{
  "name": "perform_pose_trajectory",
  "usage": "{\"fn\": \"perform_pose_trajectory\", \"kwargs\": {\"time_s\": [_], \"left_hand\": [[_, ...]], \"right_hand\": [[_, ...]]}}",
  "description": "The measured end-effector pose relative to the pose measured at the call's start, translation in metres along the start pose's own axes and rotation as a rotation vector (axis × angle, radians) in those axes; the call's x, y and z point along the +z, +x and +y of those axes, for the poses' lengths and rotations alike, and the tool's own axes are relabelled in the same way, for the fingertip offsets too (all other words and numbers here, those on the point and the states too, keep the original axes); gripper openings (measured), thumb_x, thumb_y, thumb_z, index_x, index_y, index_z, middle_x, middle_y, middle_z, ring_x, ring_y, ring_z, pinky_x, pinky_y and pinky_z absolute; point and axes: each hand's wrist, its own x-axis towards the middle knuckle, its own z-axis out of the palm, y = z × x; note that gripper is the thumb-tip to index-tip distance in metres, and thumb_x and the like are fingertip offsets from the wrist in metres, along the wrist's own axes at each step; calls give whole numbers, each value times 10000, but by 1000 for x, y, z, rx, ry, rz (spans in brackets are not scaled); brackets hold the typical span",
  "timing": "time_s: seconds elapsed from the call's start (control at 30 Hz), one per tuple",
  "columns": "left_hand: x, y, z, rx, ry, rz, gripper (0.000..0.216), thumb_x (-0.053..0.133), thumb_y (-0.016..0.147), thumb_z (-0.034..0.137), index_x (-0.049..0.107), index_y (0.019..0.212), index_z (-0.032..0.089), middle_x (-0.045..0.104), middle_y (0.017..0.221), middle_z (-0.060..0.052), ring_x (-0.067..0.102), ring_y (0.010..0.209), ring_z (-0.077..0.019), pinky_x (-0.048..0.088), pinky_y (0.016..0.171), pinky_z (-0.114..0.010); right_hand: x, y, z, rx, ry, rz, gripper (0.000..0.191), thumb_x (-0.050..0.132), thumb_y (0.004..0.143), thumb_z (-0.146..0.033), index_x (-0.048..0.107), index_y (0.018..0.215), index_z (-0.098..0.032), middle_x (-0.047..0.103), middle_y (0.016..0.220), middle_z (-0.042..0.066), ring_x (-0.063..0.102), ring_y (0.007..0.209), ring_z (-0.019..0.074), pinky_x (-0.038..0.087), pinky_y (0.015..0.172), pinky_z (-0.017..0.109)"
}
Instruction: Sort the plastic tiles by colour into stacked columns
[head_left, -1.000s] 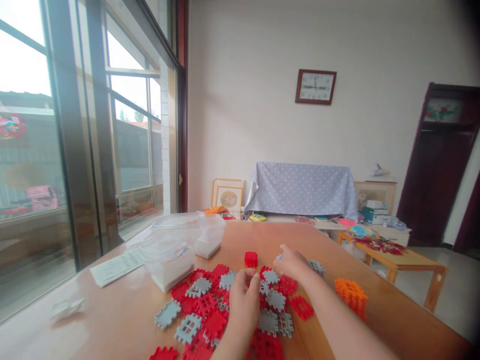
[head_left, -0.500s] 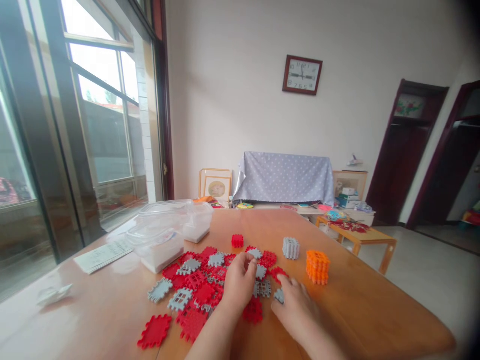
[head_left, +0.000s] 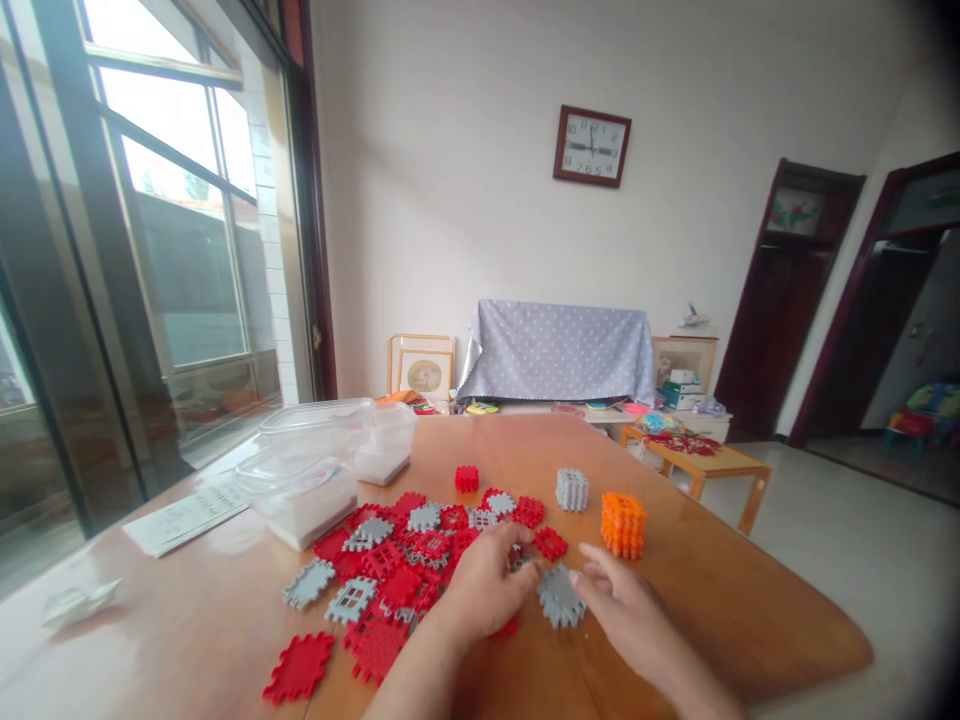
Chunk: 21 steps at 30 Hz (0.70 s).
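Red and grey notched plastic building tiles lie in a loose heap (head_left: 401,588) at the middle of the table. My left hand (head_left: 480,585) is over the heap's right side. Its fingers and thumb are curled around a grey tile (head_left: 517,560), mostly hidden by the hand. Just right of that, a small stack of grey tiles (head_left: 561,597) appears to rest on the wood. My right hand (head_left: 622,605) is beside this stack, fingers apart, with the thumb side at its right edge. A single red tile (head_left: 550,543) lies beyond, between the hands.
Beyond the hands stand a red stack (head_left: 466,479), a grey stack (head_left: 572,490) and an orange stack (head_left: 623,525). Clear plastic containers (head_left: 300,490) and a paper sheet (head_left: 184,515) lie at the left. A crumpled wrapper (head_left: 81,603) is near the left edge.
My left hand has come nearer, onto the grey tile at the heap's right side. My right hand has drawn rightward, uncovering the grey stack beside it. The view has turned slightly right.
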Motion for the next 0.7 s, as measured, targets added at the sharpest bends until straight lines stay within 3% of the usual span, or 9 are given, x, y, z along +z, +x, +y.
{"fn": "perform_pose_trajectory", "kwargs": {"time_s": [0.13, 0.23, 0.47, 0.7], "left_hand": [[-2, -7, 18, 73, 126, -157, 563, 770, 719, 626, 670, 1128, 251, 682, 1020, -38, 603, 951, -248, 433, 756, -287], [2, -7, 19, 56, 232, -194, 700, 810, 623, 692, 653, 1150, 260, 687, 1073, -53, 599, 981, -283, 438, 794, -323], [9, -5, 16, 44, 346, -206, 361, 741, 757, 459, 649, 1067, 300, 710, 997, -15, 605, 961, -266, 420, 867, -364], [8, -5, 19, 31, 366, -209, 433, 743, 730, 494, 649, 1102, 294, 703, 1061, -34, 587, 1010, -276, 414, 891, -374]], "right_hand": [[-5, -5, 0, -26, -22, 21, 447, 565, 861, -556, 702, 1113, -213, 759, 978, 76, 710, 917, 247, 516, 793, 313], [-1, -10, -6, -55, 11, -46, 342, 539, 880, -528, 692, 927, -226, 750, 875, 41, 689, 839, 228, 491, 726, 292], [5, -15, -10, -69, 46, -44, 313, 498, 926, -495, 604, 812, -223, 587, 696, -21, 555, 676, 166, 405, 625, 262], [4, -13, -5, -48, 34, -41, 302, 500, 922, -477, 583, 780, -224, 548, 667, -33, 532, 648, 153, 350, 575, 249]]}}
